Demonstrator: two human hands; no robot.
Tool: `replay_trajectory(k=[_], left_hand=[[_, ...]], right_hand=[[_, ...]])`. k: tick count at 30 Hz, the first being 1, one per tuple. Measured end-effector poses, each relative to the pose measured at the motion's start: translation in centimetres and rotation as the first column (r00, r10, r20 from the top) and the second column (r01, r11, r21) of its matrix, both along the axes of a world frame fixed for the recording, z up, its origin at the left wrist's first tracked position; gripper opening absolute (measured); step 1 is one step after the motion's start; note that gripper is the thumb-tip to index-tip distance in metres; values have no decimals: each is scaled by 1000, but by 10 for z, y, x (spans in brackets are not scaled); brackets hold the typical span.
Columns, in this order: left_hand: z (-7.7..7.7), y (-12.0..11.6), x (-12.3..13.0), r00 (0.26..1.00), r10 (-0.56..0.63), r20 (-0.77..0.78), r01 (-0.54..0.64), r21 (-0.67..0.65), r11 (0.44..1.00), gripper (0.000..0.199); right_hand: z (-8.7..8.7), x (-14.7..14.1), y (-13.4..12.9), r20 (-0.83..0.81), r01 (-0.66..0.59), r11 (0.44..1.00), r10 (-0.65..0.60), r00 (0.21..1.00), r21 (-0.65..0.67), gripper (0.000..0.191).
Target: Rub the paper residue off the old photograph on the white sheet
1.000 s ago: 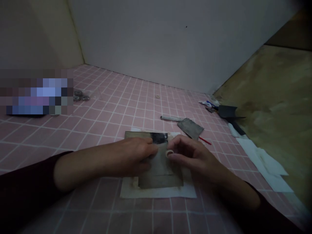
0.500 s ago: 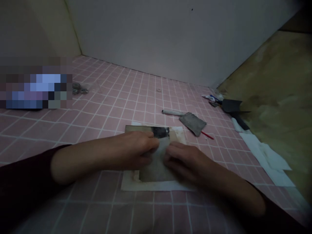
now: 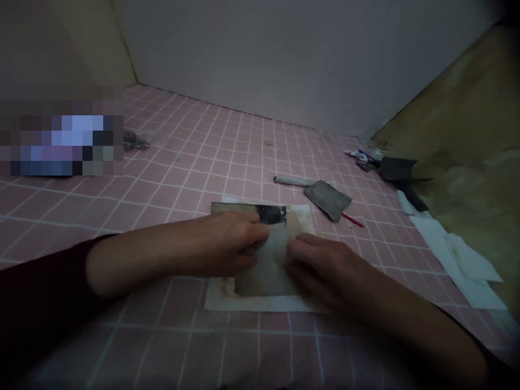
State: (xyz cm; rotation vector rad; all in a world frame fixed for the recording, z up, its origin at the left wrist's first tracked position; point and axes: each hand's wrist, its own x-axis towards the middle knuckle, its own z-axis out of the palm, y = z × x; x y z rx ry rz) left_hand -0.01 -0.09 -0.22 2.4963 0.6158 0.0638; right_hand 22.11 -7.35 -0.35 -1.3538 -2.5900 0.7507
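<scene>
A greyish, semi-sheer rectangular sheet [image 3: 264, 276] lies flat in front of me, with a black patch [image 3: 273, 213] along its upper part. Beneath it, stained white paper [image 3: 219, 303] sticks out on several sides. My left hand [image 3: 238, 241] is closed, its fingers bent down against the sheet just below the black patch. At the sheet's right side my right hand [image 3: 319, 262] is curled, thumb and fingers together. What either hand pinches, if anything, is hidden under the fingers.
Beyond the paper lie a grey cloth-like pad [image 3: 328, 200], a pale tube [image 3: 292, 180] and a thin red stick [image 3: 352, 220]. To the right are a black scoop-like tool [image 3: 400, 170] and white paper sheets [image 3: 459, 260]. Tape rolls [image 3: 130, 141] sit at far left, beside a blurred-out area.
My right hand has slid slightly right along the sheet, away from my left hand. My left hand stays about where it was on the sheet. The whole view has shifted a little.
</scene>
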Motion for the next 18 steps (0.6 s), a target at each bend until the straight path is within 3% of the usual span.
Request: replay_trajectory(k=[6,10,15,18], left_hand=[[-1,0,-1,1000,2,-15,-2,20,1000,11],[1,0,-3,1000,-24,-12,24,16,1000,12],[5,0,-4,999,-35,-16,36,37,999,12],[6,-1,-5,999,-34,-25,35,38,999,12]], right_hand=[[-4,-4,-4,-22,-72,997,73,997,35,13],[-7,3,-3,34,7,1000,-7,999,-17,16],[-18,-5,-2,-72,-72,995,77,994,70,15],[-16,1,0,-57,-59,998,60,997,15,14]])
